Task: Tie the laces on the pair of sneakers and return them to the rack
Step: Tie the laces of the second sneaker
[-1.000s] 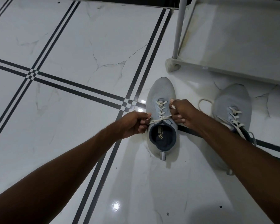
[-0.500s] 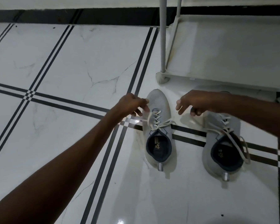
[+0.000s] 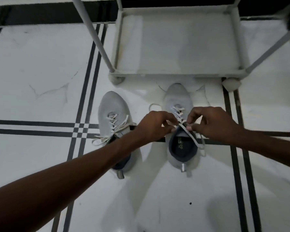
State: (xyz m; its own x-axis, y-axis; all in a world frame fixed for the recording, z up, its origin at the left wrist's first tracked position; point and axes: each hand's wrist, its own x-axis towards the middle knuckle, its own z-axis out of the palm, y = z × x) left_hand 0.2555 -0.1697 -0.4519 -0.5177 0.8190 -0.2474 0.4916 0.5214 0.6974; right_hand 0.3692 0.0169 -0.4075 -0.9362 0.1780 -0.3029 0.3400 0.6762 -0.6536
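Two grey sneakers with white laces stand side by side on the floor, toes pointing at the rack. The left sneaker (image 3: 113,108) has its laces lying in a loose bow across the tongue, and my left forearm covers its heel opening. Over the right sneaker (image 3: 178,94), my left hand (image 3: 155,125) and my right hand (image 3: 213,123) each pinch a strand of its white laces (image 3: 190,134) just above the tongue. One lace end trails down beside the right sneaker's dark collar.
A white shoe rack (image 3: 174,73) with a bare bottom shelf stands directly beyond the sneakers, its slanted poles rising at left and right. The floor is glossy white marble tile (image 3: 40,72) with black double stripes. A dark skirting runs along the back.
Both hands have left the left sneaker and moved right onto the right sneaker's laces. The view has shifted right and forward, bringing the rack shelf into full sight.
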